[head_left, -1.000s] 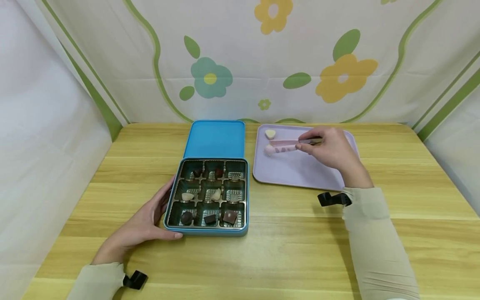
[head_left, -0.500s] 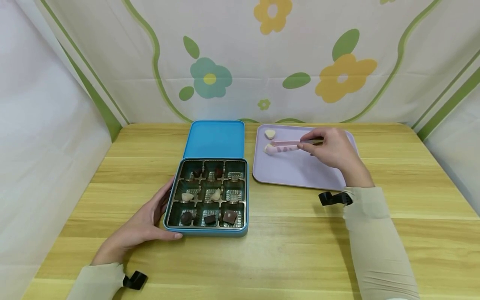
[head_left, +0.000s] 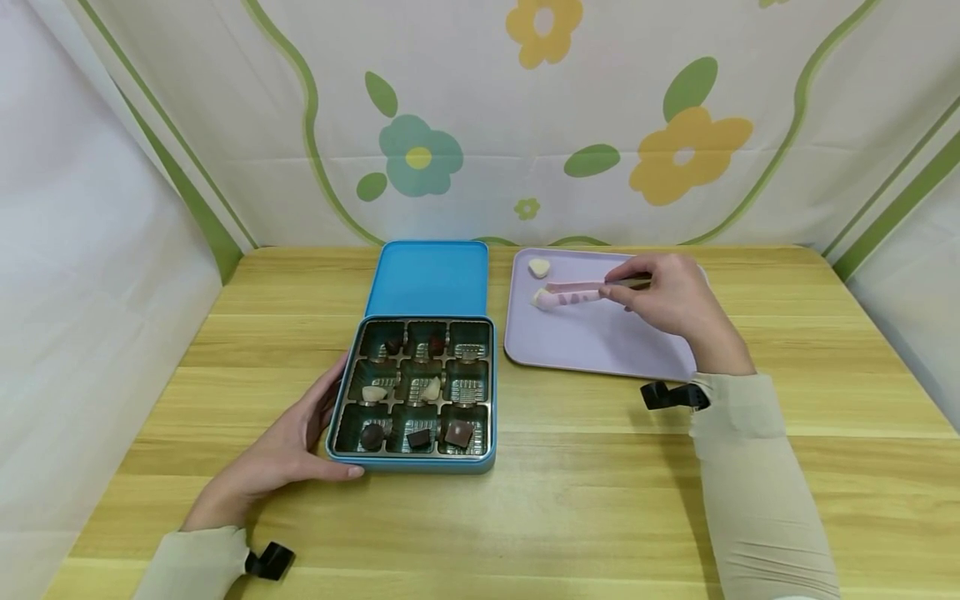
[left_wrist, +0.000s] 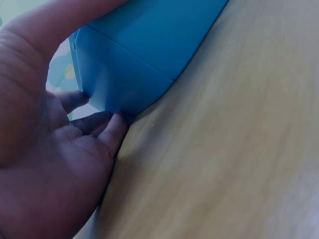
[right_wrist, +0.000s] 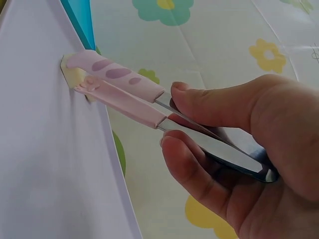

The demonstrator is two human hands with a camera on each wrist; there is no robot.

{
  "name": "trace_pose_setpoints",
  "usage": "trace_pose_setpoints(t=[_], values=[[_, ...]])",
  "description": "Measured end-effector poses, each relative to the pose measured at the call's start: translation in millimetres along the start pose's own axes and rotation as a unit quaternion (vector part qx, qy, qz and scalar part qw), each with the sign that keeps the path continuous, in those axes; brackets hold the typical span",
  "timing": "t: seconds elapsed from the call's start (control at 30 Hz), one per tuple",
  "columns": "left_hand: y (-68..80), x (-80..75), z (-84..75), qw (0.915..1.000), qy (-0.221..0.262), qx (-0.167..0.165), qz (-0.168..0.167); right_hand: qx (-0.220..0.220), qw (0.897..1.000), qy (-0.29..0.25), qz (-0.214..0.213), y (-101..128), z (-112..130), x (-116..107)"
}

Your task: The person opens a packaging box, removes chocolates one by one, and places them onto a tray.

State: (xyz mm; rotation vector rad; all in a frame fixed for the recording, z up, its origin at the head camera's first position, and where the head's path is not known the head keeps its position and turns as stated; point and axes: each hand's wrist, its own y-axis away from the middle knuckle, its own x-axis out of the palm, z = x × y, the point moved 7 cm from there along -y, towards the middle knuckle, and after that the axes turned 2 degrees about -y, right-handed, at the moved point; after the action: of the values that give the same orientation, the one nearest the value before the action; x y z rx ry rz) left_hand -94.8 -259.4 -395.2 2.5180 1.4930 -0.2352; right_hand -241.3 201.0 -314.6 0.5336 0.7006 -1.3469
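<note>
A pale heart-shaped candy sits on the lilac tray, right of frame centre, caught between the pink silicone tips of a pair of tongs. In the right-wrist view the candy shows at upper left, wedged betw. the two tips, with the tongs running diagonally down toward the lower right into the right hand. That hand pinches the tongs' steel arms, thumb above and fingers below, so the candy lies at the far end of the tool, well left of the fingers themselves. Whether the candy is lifted off the tray or resting on it can't be told.

A second pale candy lies just above the first, near the tray's upper-left corner, apart from the tongs.

Centre frame: a blue tin w/ a nine-cell insert, its open lid lying flat behind it. Dark chocolates fill the bottom row and two top cells; two pale pieces sit in the middle row. The top-right and middle-right cells hold nothing.

The left hand rests at the tin's lower-left corner, thumb along the front edge, fingers against the left wall. The left-wrist view shows those fingers relaxed and touching the blue side, not wrapped around it.

All on a light wooden table; flowered cloth backdrop across the top of frame.
</note>
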Motion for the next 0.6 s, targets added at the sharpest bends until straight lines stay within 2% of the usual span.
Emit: trace_pose_setpoints(t=[0.43, 0.6], values=[[1.7, -0.7, 0.2, 1.0, -0.004, -0.004, -0.007, 0.01, 1.0, -0.027, -0.005, 3, 4, -6], [1.7, -0.4, 0.7, 0.9999, -0.005, -0.008, -0.008, -0.011, 0.998, -0.06, -0.001, 9, 15, -5]])
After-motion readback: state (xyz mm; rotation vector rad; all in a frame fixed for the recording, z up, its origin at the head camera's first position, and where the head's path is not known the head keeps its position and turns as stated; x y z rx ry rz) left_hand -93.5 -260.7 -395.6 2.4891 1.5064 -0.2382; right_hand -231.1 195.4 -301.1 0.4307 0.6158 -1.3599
